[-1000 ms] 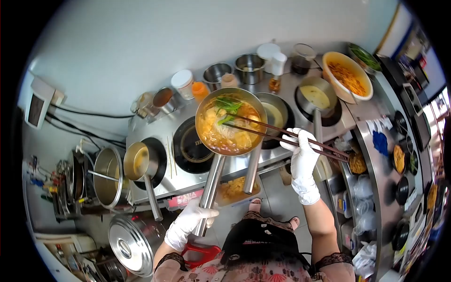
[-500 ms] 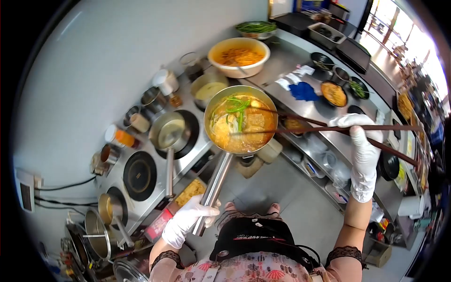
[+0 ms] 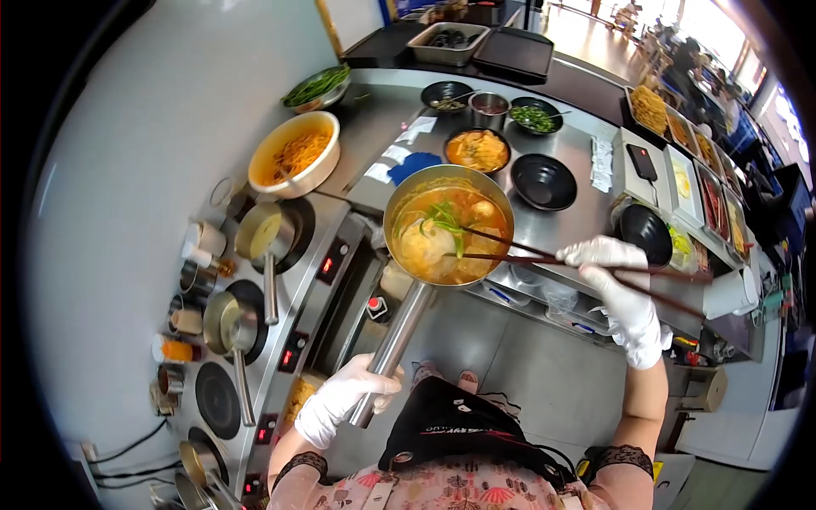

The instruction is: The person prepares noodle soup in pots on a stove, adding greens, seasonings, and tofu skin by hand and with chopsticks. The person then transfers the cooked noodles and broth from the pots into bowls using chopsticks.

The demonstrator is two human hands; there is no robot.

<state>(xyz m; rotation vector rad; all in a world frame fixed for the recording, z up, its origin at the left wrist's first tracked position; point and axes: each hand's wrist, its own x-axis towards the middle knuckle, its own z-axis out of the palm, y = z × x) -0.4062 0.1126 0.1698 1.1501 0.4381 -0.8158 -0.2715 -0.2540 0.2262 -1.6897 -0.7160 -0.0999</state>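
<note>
A metal saucepan [image 3: 398,252] of orange-red soup hangs in the air in front of me. Noodles, green strips and pale pieces show in the soup. My left hand [image 3: 350,398], in a white glove, is wrapped round the pan's long steel handle [image 3: 395,344]. White-gloved too, my right hand [image 3: 619,285] grips a pair of long dark chopsticks [image 3: 544,259], whose tips reach into the soup. Beyond the pan, on the steel counter, stand an empty black bowl [image 3: 544,182] and a black bowl of orange food [image 3: 478,151].
On the left, a stove [image 3: 293,280] carries several pots. A cream basin of orange shreds [image 3: 327,161] and a bowl of green vegetables [image 3: 316,88] stand near the wall. Chopped greens fill a black bowl [image 3: 535,116]. Food trays [image 3: 680,174] line the right side; a white container [image 3: 731,293] stands below.
My view has turned right, so the stove and basin have shifted left and the counter with the black bowls is nearer. The saucepan and chopsticks remain in my hands.
</note>
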